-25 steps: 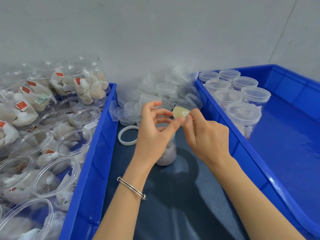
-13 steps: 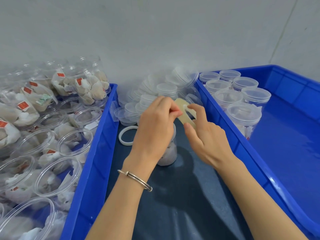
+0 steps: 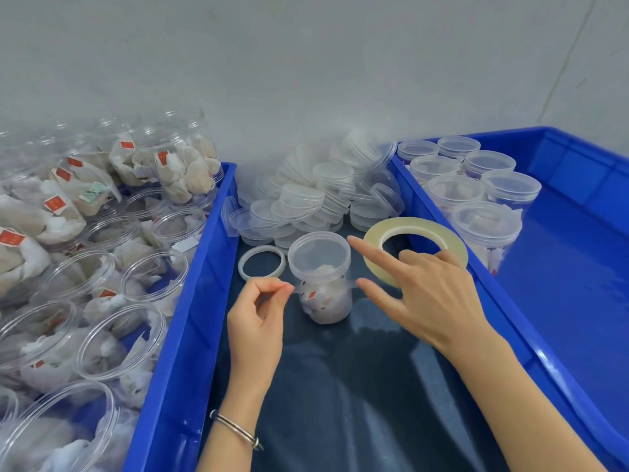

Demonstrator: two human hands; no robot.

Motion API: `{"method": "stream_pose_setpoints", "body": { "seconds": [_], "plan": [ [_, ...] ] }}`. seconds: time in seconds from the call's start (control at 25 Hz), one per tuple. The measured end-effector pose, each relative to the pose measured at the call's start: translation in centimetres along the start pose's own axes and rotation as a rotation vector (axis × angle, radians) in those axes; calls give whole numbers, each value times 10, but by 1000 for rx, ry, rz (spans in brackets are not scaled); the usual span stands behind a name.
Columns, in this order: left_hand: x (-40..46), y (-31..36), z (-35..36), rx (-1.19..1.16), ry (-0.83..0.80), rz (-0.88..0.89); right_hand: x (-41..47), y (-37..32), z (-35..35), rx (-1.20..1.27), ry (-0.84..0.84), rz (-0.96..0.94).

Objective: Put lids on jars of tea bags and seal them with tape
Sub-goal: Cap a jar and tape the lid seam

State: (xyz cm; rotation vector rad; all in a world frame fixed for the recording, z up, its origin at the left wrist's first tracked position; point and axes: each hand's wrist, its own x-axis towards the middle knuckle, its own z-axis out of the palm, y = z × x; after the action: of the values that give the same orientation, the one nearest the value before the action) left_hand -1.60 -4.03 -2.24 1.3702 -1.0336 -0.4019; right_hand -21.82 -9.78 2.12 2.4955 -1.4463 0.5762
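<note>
A clear jar of tea bags (image 3: 320, 284) stands upright on the dark floor of the middle tray (image 3: 340, 386), with a clear lid (image 3: 318, 252) on it. My right hand (image 3: 429, 298) holds a yellowish tape roll (image 3: 384, 229) just right of the jar. Its fingers are curled through the roll's hole, while the forefinger and thumb point toward the jar. My left hand (image 3: 258, 318) is just left of the jar, below the lid. Its thumb and forefinger pinch what looks like the clear tape end, which is hard to make out.
A white ring (image 3: 261, 262) lies left of the jar. Loose clear lids (image 3: 316, 199) are heaped behind it. The left blue crate (image 3: 190, 318) holds several open jars of tea bags (image 3: 102, 284). The right blue crate (image 3: 578, 267) holds several lidded jars (image 3: 486, 226).
Both hands were picking at the tape roll above the jar. Now they have parted: my left hand dropped left of the jar, pinching, and my right carried the roll to the right.
</note>
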Motion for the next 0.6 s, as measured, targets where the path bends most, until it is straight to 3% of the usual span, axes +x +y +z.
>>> {"method": "stream_pose_setpoints", "body": {
  "seconds": [0.6],
  "plan": [
    [10, -29, 7, -137, -30, -19, 14, 2, 26, -78, 34, -37]
  ]
}}
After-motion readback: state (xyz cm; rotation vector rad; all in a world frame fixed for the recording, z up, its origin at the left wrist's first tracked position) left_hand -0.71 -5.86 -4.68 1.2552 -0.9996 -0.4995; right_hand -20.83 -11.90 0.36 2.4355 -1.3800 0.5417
